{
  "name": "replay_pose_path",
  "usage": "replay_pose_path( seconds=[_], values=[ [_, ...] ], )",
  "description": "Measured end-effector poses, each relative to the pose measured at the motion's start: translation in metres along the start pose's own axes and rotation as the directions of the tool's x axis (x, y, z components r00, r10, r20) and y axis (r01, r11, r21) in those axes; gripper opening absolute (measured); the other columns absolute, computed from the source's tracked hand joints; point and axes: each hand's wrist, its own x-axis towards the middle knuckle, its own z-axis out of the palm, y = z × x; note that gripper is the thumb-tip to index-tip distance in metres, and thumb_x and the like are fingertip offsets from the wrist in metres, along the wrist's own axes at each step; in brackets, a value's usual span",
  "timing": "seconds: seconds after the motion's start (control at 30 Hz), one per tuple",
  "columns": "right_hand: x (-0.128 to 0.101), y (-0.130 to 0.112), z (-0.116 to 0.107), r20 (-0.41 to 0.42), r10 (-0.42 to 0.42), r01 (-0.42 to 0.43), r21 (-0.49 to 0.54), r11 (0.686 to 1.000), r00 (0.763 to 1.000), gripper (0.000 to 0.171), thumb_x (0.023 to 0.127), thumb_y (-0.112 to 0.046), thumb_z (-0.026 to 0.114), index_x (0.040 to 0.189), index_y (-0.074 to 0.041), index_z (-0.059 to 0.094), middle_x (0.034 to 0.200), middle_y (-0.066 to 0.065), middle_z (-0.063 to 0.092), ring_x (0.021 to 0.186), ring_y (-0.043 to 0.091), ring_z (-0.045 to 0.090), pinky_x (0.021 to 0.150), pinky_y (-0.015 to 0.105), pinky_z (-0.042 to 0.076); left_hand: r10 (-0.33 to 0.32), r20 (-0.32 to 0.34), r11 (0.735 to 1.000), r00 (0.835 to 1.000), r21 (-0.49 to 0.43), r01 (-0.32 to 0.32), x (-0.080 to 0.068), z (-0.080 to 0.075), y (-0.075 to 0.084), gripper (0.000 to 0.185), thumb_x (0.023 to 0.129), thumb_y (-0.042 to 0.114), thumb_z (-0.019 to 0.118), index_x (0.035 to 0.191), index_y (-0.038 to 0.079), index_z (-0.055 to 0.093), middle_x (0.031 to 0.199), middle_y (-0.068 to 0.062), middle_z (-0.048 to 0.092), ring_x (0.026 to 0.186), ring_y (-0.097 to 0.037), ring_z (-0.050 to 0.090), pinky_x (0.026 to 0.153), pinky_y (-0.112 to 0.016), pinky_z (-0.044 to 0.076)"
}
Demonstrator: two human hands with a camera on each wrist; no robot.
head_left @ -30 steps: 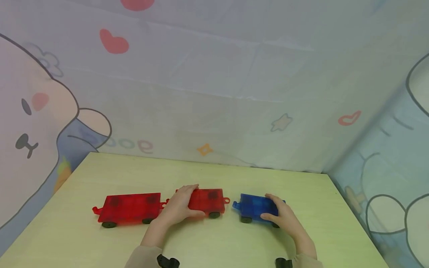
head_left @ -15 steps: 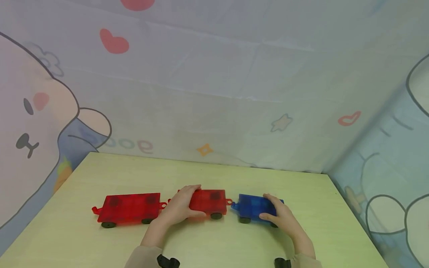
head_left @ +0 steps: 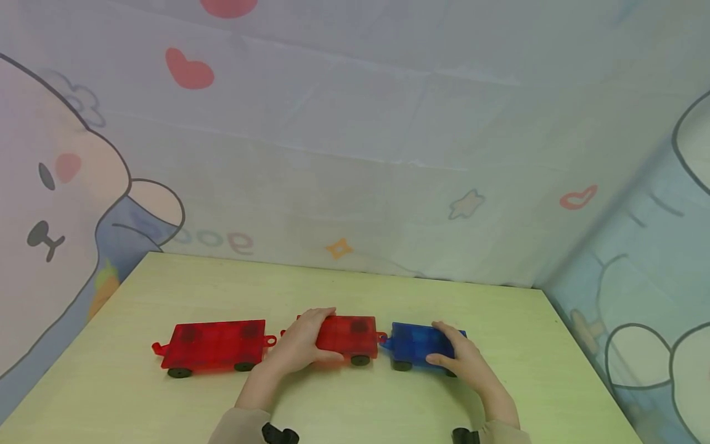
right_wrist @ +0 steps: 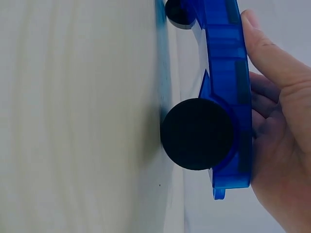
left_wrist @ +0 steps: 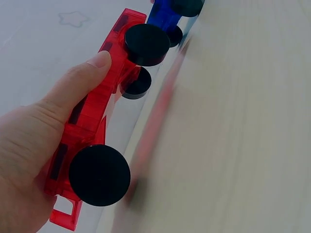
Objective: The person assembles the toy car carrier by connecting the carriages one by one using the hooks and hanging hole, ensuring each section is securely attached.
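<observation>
My left hand point(head_left: 302, 339) holds the shorter red toy train car point(head_left: 355, 332) from above, thumb along its near side. In the left wrist view that thumb lies against the red car's side point(left_wrist: 92, 109), above the black wheels. On the right, my right hand point(head_left: 467, 356) grips the blue toy train car point(head_left: 416, 340) by its right part. The blue car's hook overlaps the red car's ring in the head view; whether they are linked is too small to tell. In the right wrist view the thumb is on the blue car's edge point(right_wrist: 228, 82), with other fingers partly hidden behind.
A longer red toy train car point(head_left: 216, 345) stands on the left, its ring close to the shorter car's left hook but apart from it. All stand on a pale wooden table point(head_left: 344, 407). A printed cloth backdrop point(head_left: 355, 154) rises behind the table.
The shorter red car has moved slightly right in my left hand, away from the longer one. My right hand has brought the blue car left, closing the gap between them.
</observation>
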Motion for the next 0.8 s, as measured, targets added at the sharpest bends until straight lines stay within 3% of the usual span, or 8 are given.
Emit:
replay_pose_path(
  seconds=[0.8],
  values=[
    [0.0004,-0.0016,0.0036,-0.008,-0.056,0.056,-0.006,0.998,0.998,0.072,0.089,-0.032,0.068,0.146,-0.002,0.037,0.151,0.022,0.036,0.14,0.043,0.03,0.11,0.061,0.029,0.004,0.011,0.999,1.0,0.039,-0.004,-0.0006,0.0006,-0.0001,0.089,0.072,0.041,0.084,0.143,0.007,0.044,0.143,-0.008,0.048,0.133,-0.029,0.042,0.105,-0.049,0.042]
  ],
)
